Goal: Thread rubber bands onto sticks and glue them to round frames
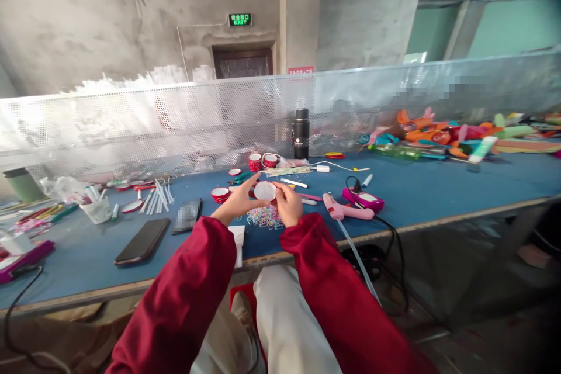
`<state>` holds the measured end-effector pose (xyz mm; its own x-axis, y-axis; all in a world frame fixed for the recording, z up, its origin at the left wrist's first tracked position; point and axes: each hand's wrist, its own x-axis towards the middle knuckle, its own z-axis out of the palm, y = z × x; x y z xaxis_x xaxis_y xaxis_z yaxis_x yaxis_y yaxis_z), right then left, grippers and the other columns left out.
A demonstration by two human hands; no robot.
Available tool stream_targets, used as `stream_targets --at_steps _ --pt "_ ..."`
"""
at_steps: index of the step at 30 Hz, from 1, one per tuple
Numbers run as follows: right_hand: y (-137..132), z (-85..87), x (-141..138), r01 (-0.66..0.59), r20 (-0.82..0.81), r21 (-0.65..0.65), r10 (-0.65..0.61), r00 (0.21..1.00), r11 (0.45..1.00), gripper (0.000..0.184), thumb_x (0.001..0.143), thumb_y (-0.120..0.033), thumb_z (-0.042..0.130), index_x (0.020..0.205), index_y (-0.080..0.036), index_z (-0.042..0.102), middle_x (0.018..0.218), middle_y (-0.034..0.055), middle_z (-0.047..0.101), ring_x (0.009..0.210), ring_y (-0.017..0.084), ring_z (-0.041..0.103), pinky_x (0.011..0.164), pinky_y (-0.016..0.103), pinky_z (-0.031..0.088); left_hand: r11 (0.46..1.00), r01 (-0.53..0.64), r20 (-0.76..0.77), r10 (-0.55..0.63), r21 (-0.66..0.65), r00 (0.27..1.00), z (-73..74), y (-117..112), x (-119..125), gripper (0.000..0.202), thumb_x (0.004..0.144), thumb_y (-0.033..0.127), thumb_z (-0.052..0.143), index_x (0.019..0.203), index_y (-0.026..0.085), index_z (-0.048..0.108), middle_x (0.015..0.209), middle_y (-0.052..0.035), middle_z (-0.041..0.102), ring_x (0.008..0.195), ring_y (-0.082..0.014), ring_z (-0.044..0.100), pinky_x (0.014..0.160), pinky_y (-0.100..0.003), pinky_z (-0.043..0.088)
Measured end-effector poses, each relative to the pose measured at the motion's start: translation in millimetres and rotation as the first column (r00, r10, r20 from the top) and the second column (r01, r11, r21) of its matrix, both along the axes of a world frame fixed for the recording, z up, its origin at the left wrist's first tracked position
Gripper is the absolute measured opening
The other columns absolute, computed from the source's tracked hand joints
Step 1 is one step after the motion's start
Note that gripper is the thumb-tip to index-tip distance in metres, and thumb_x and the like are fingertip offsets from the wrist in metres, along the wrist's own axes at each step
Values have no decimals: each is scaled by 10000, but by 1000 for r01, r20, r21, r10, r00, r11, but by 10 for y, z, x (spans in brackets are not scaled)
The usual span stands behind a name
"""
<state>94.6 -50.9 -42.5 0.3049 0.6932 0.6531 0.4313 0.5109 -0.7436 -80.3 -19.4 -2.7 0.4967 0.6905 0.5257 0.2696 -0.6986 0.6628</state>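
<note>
A round, shallow white piece with a red rim point(265, 191) is held up over the near part of the table. My left hand point(239, 200) curves round its left side, the forefinger above and the thumb below. On the right edge, my right hand point(289, 204) grips it with bent fingers. Just beneath lies a heap of small pastel-coloured loops point(265, 218). Left of my hands is a similar red piece or small stack point(220, 194), and red stacks point(255, 162) stand farther back.
A pink glue gun point(346, 209) lies right, beside a purple box point(363, 200) with cables. A black bottle point(300, 133) stands at the back. Left are a dark phone point(142, 241), white sticks point(156, 197) and a white cup point(96, 209). Colourful parts point(442, 131) are piled far right.
</note>
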Motion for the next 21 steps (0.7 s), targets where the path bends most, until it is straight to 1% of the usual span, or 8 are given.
stream_targets --at_steps 1,3,5,8,13,18,19,21 --pt "-7 6 -5 6 10 12 -6 1000 1000 351 916 -397 489 1102 -217 727 899 73 754 782 224 704 690 321 563 999 1 48 1 -54 999 6 -1 4 695 785 443 730 1407 178 565 1296 -158 645 1019 -244 664 851 -380 561" --pt "-26 20 -19 -1 35 26 0 999 1000 349 921 -397 498 1133 -223 715 943 78 755 825 228 707 716 326 565 989 -38 121 56 -143 991 19 10 6 632 874 510 613 1400 162 572 1180 -141 693 878 -208 674 709 -327 568" --pt "-47 34 -34 -27 61 30 26 998 999 350 924 -391 503 1157 -227 706 943 76 755 844 230 708 729 331 566 979 -110 159 138 -171 978 28 35 -1 588 908 527 547 1341 137 627 1069 -124 724 792 -190 661 626 -294 548" --pt "-69 46 -54 -76 90 24 73 993 997 351 924 -384 511 1184 -242 700 912 64 754 850 230 708 730 331 565 973 -186 190 210 -134 959 35 80 -18 511 890 519 577 1187 131 727 972 -100 750 788 -189 656 654 -287 540" --pt "-63 22 -67 -147 113 12 145 983 989 363 928 -390 513 1214 -251 688 863 52 749 736 213 695 672 319 555 973 -219 210 230 -74 950 28 128 -37 406 838 486 647 999 139 783 900 -76 757 803 -188 653 705 -282 513" --pt "-44 -7 -86 -233 85 -37 236 968 972 439 935 -392 477 1297 -196 629 693 26 695 560 182 634 578 297 520 979 -192 221 203 -72 954 32 122 -34 372 826 460 657 963 139 787 873 -66 751 728 -163 625 661 -270 473" --pt "-42 -7 -91 -246 78 -40 249 965 968 435 923 -383 486 1287 -193 631 705 27 699 552 177 631 569 291 518 981 -182 214 193 -69 958 39 111 -29 369 822 460 662 956 140 788 875 -67 751 734 -164 626 664 -270 472" --pt "-35 -3 -94 -239 51 -27 240 969 971 400 890 -362 511 1225 -198 658 814 45 733 561 167 636 560 282 520 984 -164 199 176 -74 964 58 87 -17 374 820 467 660 952 141 787 878 -68 750 743 -167 632 661 -269 471"
